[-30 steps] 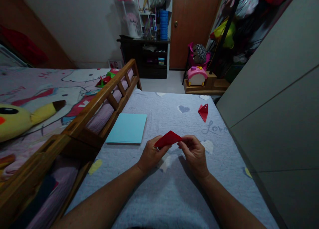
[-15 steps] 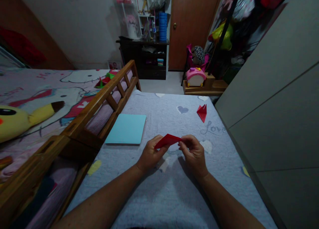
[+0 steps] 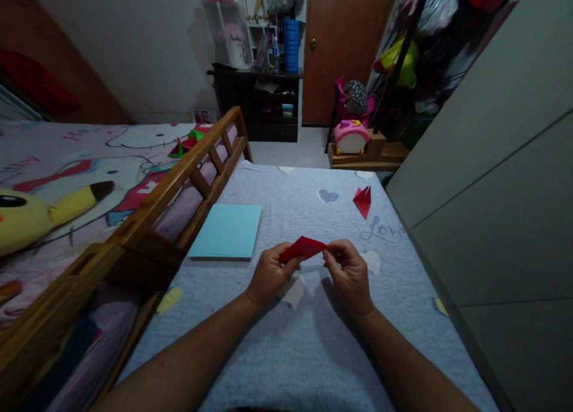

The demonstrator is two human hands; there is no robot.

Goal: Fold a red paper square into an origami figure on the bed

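I hold the folded red paper point(image 3: 303, 248) just above the grey bedsheet point(image 3: 286, 340), between my two hands. My left hand point(image 3: 270, 273) pinches its left corner and my right hand point(image 3: 350, 273) pinches its right tip. A light blue paper stack point(image 3: 227, 239) lies to the left, and another folded red piece point(image 3: 363, 200) lies farther off to the right.

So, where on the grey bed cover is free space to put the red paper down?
Bare cover lies between the blue sheet and the folded red piece, and near the forearms. It is crowded where both hands pinch the red paper.
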